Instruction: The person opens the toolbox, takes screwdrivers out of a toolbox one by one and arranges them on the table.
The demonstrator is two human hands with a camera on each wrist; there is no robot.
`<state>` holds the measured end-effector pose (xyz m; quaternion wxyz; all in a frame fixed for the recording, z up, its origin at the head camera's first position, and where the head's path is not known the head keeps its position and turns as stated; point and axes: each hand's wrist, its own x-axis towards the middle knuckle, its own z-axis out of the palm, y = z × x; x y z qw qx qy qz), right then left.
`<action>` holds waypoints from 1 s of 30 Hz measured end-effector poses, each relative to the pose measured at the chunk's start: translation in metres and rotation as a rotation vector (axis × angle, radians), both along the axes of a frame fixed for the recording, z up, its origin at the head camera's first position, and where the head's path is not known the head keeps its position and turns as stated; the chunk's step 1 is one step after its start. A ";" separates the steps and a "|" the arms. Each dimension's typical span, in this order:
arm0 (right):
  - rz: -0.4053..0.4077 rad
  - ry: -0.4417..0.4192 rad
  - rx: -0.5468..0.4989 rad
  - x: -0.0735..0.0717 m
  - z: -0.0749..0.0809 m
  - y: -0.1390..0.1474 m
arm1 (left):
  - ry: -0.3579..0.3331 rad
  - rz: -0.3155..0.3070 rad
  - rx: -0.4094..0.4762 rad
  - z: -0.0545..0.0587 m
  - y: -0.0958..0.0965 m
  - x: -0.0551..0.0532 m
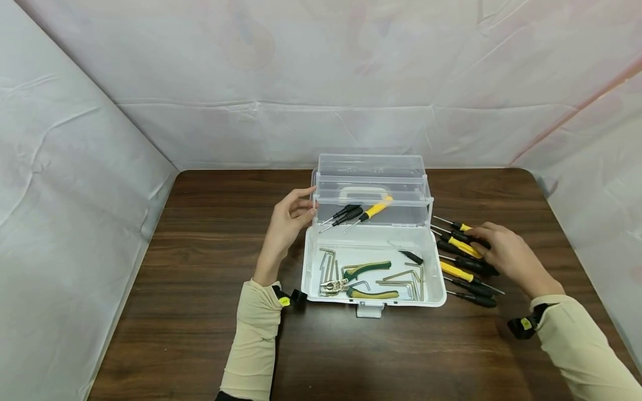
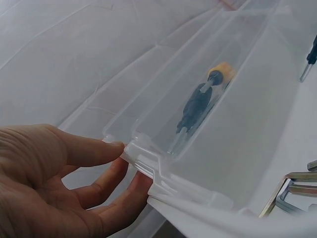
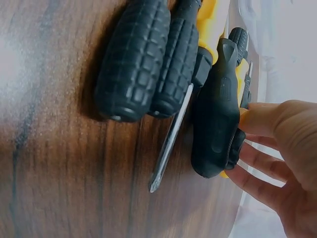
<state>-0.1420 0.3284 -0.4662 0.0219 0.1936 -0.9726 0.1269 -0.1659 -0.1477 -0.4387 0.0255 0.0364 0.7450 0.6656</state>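
Observation:
A white toolbox stands on the table with its clear lid raised at the back. My left hand pinches the lid's left end between thumb and fingers; the left wrist view shows the thumb on the clear corner. Two black screwdrivers and a yellow one lie in the lid's clear compartment. To the right of the box, my right hand grips a black screwdriver by its handle, among several black and yellow ones. Its fingertips are partly hidden by handles in the right wrist view.
Inside the box lie green-and-yellow pliers, several hex keys and a small black-handled tool. A latch juts from its front. White sheeting encloses the wooden table at the back and sides.

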 end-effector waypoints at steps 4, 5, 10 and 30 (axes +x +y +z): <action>-0.011 -0.011 0.010 0.001 0.002 -0.001 | 0.000 0.001 0.000 0.000 0.000 0.000; -0.015 -0.017 0.015 0.001 0.002 -0.002 | -0.001 0.002 0.003 0.001 0.000 0.000; -0.033 -0.055 0.035 0.000 0.003 -0.002 | -0.006 0.002 0.014 0.001 0.000 0.000; 0.037 0.098 -0.066 0.009 0.029 -0.032 | -0.013 0.008 -0.008 0.001 0.000 0.000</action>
